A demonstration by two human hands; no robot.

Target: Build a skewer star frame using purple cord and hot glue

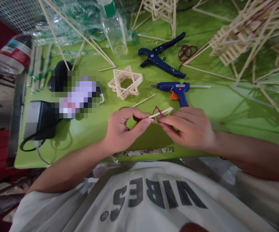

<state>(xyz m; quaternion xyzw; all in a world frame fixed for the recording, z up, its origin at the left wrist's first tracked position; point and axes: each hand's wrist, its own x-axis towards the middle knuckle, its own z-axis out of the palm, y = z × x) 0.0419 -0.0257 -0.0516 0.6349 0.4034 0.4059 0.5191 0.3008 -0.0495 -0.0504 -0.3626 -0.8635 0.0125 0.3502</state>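
Near the table's front edge, my left hand (127, 129) pinches the left end of a short wooden stick piece (160, 113) between thumb and fingers. Dark red string (156, 110) is looped around that piece. My right hand (189, 127) is closed at the string just below the piece's right part, its fingertips pressed together. Behind my right hand lies a blue glue gun (176, 88) with an orange trigger and a glue stick in its back. A star-shaped stack of sticks (125, 82) rests beyond my left hand, and a loose stick (144, 100) lies just behind the fingers.
A dark blue cutter (162, 59) and red string (187, 52) lie farther back. Stick structures (245, 35) stand at the back right. Bottles (115, 32), a blurred-out item (80, 93), a black adapter (41, 120) and a flat strip (146, 151) are also on the green table (81, 138).
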